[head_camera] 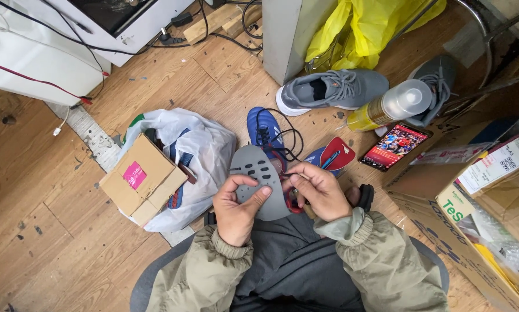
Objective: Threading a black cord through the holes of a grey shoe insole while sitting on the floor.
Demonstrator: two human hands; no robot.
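From the head camera, both hands meet over the person's lap, above a wooden floor (51,231). The left hand (236,208) is curled around the near edge of a grey insole (258,179), thumb lying across its top face and fingers tucked behind. The insole is a flat, foot-shaped piece, matt grey, rounded at the far end and tilted up toward the camera; its upper half carries several short dark oval slots set in rows. The right hand (319,193) is pinched shut on a thin dark lace (287,141), its fingertips touching the insole's right edge. The lace loops away from the fingers to a blue shoe (264,132) standing on the floor just beyond the insole.

To the left of the hands lies a white plastic bag (204,147) with a small cardboard box (141,179) resting on it. Farther out, a grey sneaker (334,89) lies on its side beside a spray can (389,105) and a phone (395,145) with a lit screen. A large cardboard carton (467,231) fills the right edge, and a yellow bag (369,26) hangs at the top.
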